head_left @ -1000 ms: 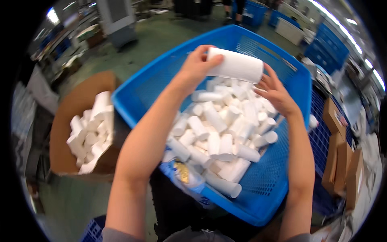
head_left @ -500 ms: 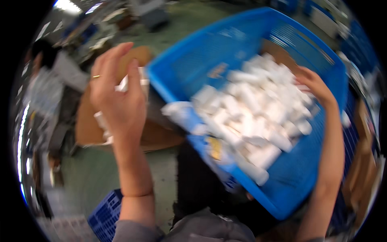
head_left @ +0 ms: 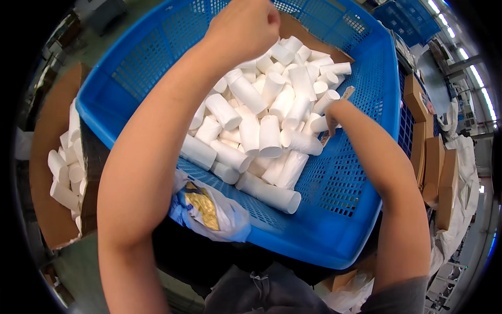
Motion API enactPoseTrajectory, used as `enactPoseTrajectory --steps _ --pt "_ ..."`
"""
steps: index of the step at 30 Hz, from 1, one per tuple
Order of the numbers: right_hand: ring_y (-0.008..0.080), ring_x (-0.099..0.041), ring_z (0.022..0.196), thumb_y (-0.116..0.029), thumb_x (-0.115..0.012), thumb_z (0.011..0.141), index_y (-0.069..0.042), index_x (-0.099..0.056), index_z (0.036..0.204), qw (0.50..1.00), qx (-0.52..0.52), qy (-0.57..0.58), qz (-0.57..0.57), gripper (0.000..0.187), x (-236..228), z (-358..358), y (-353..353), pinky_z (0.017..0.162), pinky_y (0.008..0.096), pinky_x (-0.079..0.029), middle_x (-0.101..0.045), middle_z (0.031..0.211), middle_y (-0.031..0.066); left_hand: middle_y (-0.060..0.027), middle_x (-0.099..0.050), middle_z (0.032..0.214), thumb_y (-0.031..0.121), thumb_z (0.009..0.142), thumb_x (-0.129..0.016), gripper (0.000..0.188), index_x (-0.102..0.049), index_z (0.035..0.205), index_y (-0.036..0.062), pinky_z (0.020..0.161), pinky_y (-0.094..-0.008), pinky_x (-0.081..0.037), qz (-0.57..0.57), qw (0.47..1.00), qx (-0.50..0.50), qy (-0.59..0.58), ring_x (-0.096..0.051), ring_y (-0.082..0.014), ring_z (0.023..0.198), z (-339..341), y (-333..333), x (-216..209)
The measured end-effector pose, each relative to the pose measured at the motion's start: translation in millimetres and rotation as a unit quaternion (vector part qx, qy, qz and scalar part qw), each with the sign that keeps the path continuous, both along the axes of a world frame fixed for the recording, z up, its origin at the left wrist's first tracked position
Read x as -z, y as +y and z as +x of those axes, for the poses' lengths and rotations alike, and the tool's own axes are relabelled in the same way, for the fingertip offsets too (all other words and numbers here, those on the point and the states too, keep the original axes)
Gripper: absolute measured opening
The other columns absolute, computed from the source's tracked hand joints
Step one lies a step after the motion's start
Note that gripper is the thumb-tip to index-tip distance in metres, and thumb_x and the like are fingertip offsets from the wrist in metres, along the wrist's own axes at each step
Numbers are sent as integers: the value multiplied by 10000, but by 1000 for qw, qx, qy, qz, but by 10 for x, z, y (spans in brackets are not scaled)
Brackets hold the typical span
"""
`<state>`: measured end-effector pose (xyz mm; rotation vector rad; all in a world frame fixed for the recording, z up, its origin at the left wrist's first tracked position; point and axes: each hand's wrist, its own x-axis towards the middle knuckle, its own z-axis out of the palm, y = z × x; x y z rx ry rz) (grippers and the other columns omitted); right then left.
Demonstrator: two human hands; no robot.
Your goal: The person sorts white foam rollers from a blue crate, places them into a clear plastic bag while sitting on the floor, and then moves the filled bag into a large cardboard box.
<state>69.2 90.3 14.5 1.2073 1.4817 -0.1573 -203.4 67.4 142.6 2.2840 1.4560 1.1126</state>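
Note:
White cylindrical rolls lie heaped in a large blue perforated plastic basket. My left hand is over the far part of the pile, its fingers curled in; what they hold, if anything, is hidden. A brown cardboard sheet stands behind the rolls, its left end close to that hand. At the right of the pile, my right hand bends downward around a narrow cardboard strip, whose ends show above and below the hand. Most of its fingers are hidden.
An open cardboard box with more white rolls stands left of the basket. A crumpled plastic bag with gold and blue print hangs over the near rim. Folded cardboard pieces and white plastic sheeting are at the right.
My left hand has gone from above the cardboard box to over the basket's far side, and its fingers have curled. The view has turned, putting the basket further left. My right hand stays beside the rolls.

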Motion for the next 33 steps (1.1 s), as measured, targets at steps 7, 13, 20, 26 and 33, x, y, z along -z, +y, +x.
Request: enactPoseTrajectory --steps 7,13,20,26,33 --pt "277 -672 819 -189 -699 560 2 -600 1124 940 257 220 28 604 -588 103 148 603 381 -573 -642 1038 183 -108 -649 665 107 766 -560 165 -673 804 -7 621 -300 -503 -57 996 -7 -65 -641 -184 633 74 171 -27" --pt "293 -667 739 -207 -624 640 26 -480 1237 640 452 614 -92 656 -1156 -117 46 561 346 -566 -638 1002 197 -141 -667 784 175 788 -627 226 -677 854 -35 659 -319 -509 -175 968 4 -179 -640 -195 736 -117 244 12" --pt "316 -659 646 -325 -610 678 91 -449 1226 466 412 755 -206 707 -1268 -494 -161 419 315 -528 -618 938 283 -195 -625 1022 587 807 -576 717 -592 1133 -52 683 -344 -514 -384 911 89 -122 -626 -251 869 -191 89 -152" --pt "253 -633 552 -506 -428 878 36 -535 1101 405 427 797 -135 596 -1363 -481 -141 349 312 -484 -640 783 176 -194 -624 1032 533 833 -577 675 -580 1153 -61 678 -320 -531 -445 869 138 -169 -644 -242 870 -153 3 -228" --pt "192 -612 817 -580 -361 916 -97 -468 1264 324 412 850 -50 605 -1402 -520 -122 536 309 -529 -607 1054 108 -113 -639 1041 441 835 -636 521 -633 1125 9 712 -344 -542 -399 860 87 -305 -630 -204 878 -464 -69 -288"
